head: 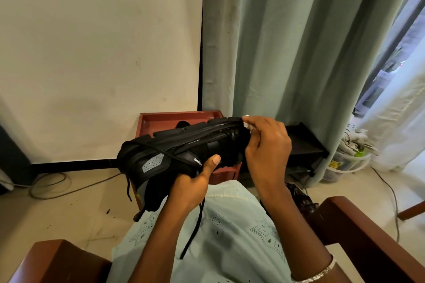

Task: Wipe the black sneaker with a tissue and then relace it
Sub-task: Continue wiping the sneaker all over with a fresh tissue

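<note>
Cream wall (pixel 92 53) and grey-green curtain (pixel 299 41) behind, red-brown rack (pixel 161 119) on the floor ahead, person seated in a wooden chair (pixel 368 232). Black sneaker (pixel 184 145) is held in the air over the lap, in front of the rack, tipped on its side with the chunky sole turned up and away. Its long axis runs left to right, with the right end a bit higher. Left hand (pixel 195 182) cups it from below near the middle, thumb pressed on the side panel and fingers curled under. Right hand (pixel 266 145) sits at the sneaker's right end, fingers curled and pinching a white tissue (pixel 246 124) against the sole edge; only a scrap of tissue shows. Loose lace (pixel 193 232) dangles onto the pale garment (pixel 230 225). Judgement: this is the wiping step and relacing is not started. The right hand is nearer the unwiped length, so the next stroke likely runs leftward along the axis while the left hand steadies. Can't tell which end is the toe.
</note>
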A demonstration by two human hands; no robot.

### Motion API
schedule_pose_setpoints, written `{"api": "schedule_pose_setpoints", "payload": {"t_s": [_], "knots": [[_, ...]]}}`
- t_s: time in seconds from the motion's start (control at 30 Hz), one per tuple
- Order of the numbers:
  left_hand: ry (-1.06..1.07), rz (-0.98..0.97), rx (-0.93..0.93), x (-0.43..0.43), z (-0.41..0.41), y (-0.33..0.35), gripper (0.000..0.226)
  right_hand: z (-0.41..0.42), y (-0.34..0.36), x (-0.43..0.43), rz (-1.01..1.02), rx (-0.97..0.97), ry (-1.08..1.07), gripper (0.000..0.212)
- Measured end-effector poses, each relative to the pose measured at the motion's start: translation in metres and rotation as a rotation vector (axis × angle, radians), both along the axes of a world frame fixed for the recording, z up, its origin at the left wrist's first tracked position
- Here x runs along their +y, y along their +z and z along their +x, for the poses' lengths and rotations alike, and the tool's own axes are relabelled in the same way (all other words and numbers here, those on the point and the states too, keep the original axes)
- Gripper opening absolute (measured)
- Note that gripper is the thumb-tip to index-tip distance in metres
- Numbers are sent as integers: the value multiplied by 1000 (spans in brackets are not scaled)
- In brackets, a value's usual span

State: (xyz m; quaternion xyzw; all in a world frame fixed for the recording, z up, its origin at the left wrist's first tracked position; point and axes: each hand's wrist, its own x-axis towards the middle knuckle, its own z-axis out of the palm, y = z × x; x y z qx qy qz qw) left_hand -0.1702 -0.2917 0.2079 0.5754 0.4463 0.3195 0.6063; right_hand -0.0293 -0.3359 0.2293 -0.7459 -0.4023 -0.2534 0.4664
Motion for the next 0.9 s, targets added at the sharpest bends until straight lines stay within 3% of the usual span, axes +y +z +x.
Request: {"api": "schedule_pose_setpoints", "payload": {"t_s": [0.07,0.13,0.27,0.33,0.47,0.63,0.9], "knots": [[-5,12,20,-1,0,0,53,-15,3,5,-6,-49,56,28],[-7,36,11,1,-2,-2,54,-23,1,8,-15,-104,111,28],[12,47,-62,4,-3,-4,35,-8,-5,5,10,-146,126,35],[34,5,-158,5,-2,-3,19,8,-8,-2,38,-127,64,32],[106,-50,-336,14,-3,-6,21,29,-17,-19,114,24,44,23],[91,-87,-417,18,-4,-9,26,26,-12,-17,105,95,69,24],[72,-55,-433,16,-5,-7,26,-7,9,4,-12,-186,143,28]]}}
